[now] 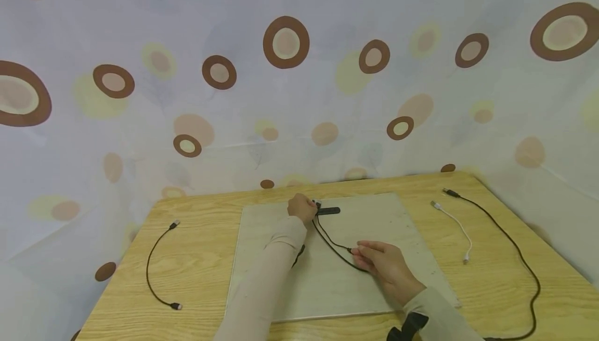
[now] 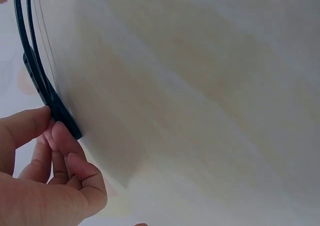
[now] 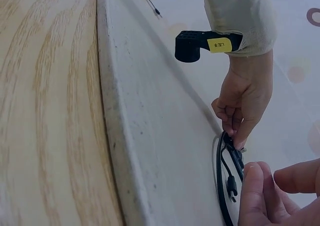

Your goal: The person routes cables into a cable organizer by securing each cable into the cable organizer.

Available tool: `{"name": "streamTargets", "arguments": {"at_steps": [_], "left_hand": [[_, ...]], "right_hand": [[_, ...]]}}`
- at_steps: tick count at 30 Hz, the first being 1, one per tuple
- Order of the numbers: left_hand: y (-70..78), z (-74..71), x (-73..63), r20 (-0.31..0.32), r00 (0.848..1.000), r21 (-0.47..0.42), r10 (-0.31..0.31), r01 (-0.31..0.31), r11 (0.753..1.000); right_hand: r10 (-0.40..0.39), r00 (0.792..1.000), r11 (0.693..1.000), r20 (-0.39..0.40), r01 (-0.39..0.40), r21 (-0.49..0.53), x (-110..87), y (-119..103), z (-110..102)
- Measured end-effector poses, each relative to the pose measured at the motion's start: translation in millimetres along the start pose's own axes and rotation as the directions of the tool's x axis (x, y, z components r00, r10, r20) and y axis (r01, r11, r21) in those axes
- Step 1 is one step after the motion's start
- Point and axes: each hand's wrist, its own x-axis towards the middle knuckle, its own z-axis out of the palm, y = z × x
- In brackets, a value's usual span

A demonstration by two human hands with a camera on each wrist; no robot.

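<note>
My left hand [image 1: 302, 208] pinches a black cable [image 1: 333, 249] near the far edge of a pale board. A flat black strip with a rounded end [image 1: 329, 210] lies right at those fingertips. In the left wrist view, two cable strands [image 2: 20, 20] run along the strip to the thumb and forefinger. One strand ends in a small black plug [image 3: 231, 186], and the thicker one curves on toward the right hand. My right hand [image 1: 386, 268] is beside that plug, fingers extended; in the right wrist view, nothing shows between thumb and fingertips.
The pale board [image 1: 327, 294] lies on a wood-grain table [image 1: 201, 258]. To the left is a short black cable [image 1: 148, 268]. On the right lie a short white cable [image 1: 458, 224] and a long thick black cable [image 1: 515, 247]. A patterned sheet [image 1: 309, 96] hangs behind the table.
</note>
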Motion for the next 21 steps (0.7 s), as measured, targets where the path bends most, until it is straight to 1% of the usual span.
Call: {"name": "streamTargets", "arguments": {"at_steps": [5,12,16,19,21], "left_hand": [[4.3,-0.4,0.8,-0.005,1.000,0.004,0.019,-0.019,1.000],[6.4,1.7,2.4,-0.015,0.999,0.008,0.030,-0.030,1.000],[5.2,3.3,1.9,0.002,1.000,0.004,0.014,-0.014,1.000],[3.6,3.5,0.9,0.036,0.999,0.016,0.003,-0.004,1.000],[1.2,3.1,1.2,0.059,0.998,0.032,0.016,-0.018,0.999]], "right_hand": [[-0.014,1.000,1.000,0.020,0.013,0.018,1.2,-1.5,-2.3],[0.010,1.000,1.000,0.026,-0.010,0.016,-1.7,-4.0,-2.4],[0.017,0.999,0.999,0.039,-0.018,0.033,-3.7,-2.7,-1.4],[0.020,0.998,0.999,0.051,-0.022,0.029,-4.6,0.0,-0.6],[0.023,0.999,1.000,0.043,-0.024,0.016,-5.0,1.5,0.4]]}}
